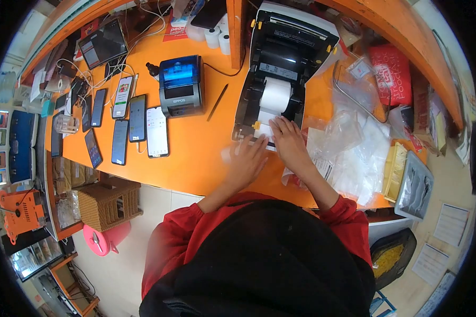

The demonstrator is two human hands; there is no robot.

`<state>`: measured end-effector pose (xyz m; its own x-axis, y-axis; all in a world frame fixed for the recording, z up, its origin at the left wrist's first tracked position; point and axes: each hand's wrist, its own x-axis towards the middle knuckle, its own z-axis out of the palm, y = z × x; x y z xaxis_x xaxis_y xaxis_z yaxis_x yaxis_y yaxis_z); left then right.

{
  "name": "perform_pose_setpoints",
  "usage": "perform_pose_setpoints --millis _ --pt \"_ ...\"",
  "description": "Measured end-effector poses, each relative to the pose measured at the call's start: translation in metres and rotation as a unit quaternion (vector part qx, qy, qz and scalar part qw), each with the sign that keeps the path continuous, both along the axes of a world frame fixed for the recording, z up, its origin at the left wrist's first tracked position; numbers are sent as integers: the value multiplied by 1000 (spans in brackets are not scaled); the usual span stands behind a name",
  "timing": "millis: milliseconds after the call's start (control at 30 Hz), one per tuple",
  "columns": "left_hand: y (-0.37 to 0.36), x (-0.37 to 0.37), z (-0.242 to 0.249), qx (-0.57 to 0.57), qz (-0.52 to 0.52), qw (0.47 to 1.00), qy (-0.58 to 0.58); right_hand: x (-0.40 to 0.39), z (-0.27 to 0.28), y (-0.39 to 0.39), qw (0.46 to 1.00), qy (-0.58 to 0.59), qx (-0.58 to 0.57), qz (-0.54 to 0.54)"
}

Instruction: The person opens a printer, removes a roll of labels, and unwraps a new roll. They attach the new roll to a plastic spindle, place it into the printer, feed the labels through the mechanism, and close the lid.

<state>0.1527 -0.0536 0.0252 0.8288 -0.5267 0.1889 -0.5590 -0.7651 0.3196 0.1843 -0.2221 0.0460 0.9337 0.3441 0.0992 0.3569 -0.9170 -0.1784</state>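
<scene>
A label printer (246,103) stands on the orange counter with its lid (296,34) tipped up and back. Inside it sits a white label roll (275,96), and its strip (267,122) runs toward the printer's front edge. My right hand (291,142) lies over the front of the printer, fingertips on the strip, fingers stretched out. At the front left corner, my left hand (247,161) touches the printer's edge near the strip's end, its fingers extended. Neither hand visibly grips anything.
Left of the printer are a pen (217,102), a small receipt printer (181,86) and several phones (157,132) with cables. Plastic bags (357,158), a red pouch (390,75) and a grey tray (414,186) lie to the right. A wicker basket (109,203) stands below the counter.
</scene>
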Motion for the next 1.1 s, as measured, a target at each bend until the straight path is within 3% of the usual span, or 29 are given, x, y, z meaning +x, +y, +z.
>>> perform_pose_setpoints --millis 133,300,467,567,867,1100 --pt "-1 0 0 -5 4 1000 -4 8 32 -1 995 -15 102 -9" --pt "-2 -1 1 -2 0 1000 -23 65 105 -20 955 -245 161 -37" --pt "-2 0 -2 -15 4 1000 17 141 144 -36 877 -475 49 -62" --pt "-3 1 -1 -22 2 1000 18 138 163 -22 880 -471 -14 -68" --pt "-3 0 -3 -38 4 999 17 165 116 -53 912 -389 -54 -116" --pt "-3 1 -3 -35 2 999 14 155 110 -46 921 -368 -6 -129"
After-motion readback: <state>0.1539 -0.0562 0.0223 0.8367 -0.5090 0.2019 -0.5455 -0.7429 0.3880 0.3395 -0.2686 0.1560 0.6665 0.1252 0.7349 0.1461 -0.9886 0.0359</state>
